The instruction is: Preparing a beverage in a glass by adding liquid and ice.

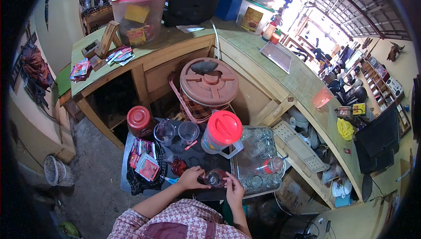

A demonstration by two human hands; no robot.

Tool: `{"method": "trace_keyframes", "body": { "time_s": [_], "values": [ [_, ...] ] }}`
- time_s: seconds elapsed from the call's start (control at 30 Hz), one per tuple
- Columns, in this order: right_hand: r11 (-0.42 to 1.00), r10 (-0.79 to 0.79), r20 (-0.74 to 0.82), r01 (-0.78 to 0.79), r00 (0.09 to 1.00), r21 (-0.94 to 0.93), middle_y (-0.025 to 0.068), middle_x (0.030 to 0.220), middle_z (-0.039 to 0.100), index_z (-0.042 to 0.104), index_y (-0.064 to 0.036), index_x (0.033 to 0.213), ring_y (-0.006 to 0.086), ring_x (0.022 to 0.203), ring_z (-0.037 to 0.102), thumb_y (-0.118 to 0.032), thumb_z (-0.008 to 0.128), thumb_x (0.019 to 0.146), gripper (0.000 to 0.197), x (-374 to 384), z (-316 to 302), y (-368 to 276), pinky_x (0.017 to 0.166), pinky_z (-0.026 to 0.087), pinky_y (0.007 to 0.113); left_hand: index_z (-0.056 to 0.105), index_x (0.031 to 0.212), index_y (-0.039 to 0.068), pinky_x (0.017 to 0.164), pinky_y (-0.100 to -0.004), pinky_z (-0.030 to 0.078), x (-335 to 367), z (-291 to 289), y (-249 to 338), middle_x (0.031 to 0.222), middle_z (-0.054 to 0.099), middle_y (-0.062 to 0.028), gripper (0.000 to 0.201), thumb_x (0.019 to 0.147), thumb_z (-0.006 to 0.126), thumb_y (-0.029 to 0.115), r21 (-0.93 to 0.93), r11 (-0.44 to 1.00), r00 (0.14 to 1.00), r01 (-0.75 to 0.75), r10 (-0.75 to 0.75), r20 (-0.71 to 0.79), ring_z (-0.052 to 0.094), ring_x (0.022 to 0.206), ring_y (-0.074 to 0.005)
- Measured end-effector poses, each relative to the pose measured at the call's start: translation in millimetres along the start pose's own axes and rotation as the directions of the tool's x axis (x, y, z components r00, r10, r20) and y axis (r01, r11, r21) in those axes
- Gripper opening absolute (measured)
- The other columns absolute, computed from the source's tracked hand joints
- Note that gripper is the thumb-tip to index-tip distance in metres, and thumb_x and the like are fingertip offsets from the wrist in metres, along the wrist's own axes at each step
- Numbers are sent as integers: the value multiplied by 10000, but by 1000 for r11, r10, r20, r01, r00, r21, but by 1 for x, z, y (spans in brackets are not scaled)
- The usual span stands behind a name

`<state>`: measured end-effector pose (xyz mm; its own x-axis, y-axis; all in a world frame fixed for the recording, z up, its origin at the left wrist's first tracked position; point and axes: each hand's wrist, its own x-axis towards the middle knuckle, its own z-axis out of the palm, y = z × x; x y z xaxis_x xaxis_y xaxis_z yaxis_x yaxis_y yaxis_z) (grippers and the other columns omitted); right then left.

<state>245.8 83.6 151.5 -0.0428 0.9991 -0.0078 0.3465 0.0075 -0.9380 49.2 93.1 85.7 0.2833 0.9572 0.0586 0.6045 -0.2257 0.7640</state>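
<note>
A small clear glass bottle (215,179) with dark reddish liquid inside lies tilted near the front edge of the dark bench (199,153), its mouth toward the left. The left hand (191,178) closes its grip on the neck end, fingers curled over it. The right hand (233,188) touches the bottle's base from the other side, fingertips against the glass.

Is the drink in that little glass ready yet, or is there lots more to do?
Looks early. Done: one glass has dark reddish stuff in it. In hand: the left hand and right hand both hold that glass. Left: two cups behind it look empty, the pitcher has its red lid on, and the packets lie in their basket.
</note>
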Motion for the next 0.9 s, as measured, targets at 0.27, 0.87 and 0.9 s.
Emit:
{"method": "trace_keyframes", "body": {
  "time_s": [0.27, 0.87, 0.9],
  "values": [
    [980, 52, 32, -57, 998, 191, 101, 947, 638, 596, 39, 1068, 116, 815, 599, -30, 615, 816, 262, -3, 9, 18, 741, 496, 233, 558, 775, 61, 693, -374, 449, 0, 6, -5, 788, 521, -93, 573, 569, 716, 572, 35, 999, 999, -16, 17, -29, 563, 811, -285],
    [842, -467, -91, 410, 880, -351, 145, 896, 664, 659, 23, 904, 214, 781, 665, 46, 680, 692, 214, -29, 21, 11, 681, 524, 281, 571, 765, 61, 698, -377, 451, 0, 6, -9, 795, 538, -93, 571, 569, 715, 578, 2, 999, 999, -38, 38, -23, 570, 816, -286],
    [829, -479, -89, 417, 873, -372, 146, 896, 664, 659, 25, 897, 218, 777, 665, 49, 684, 686, 214, -31, 21, 9, 677, 524, 283, 568, 757, 62, 699, -378, 450, 0, 6, -8, 792, 539, -93, 569, 568, 715, 579, 5, 999, 999, -35, 35, -24, 569, 814, -288]
  ]
}}
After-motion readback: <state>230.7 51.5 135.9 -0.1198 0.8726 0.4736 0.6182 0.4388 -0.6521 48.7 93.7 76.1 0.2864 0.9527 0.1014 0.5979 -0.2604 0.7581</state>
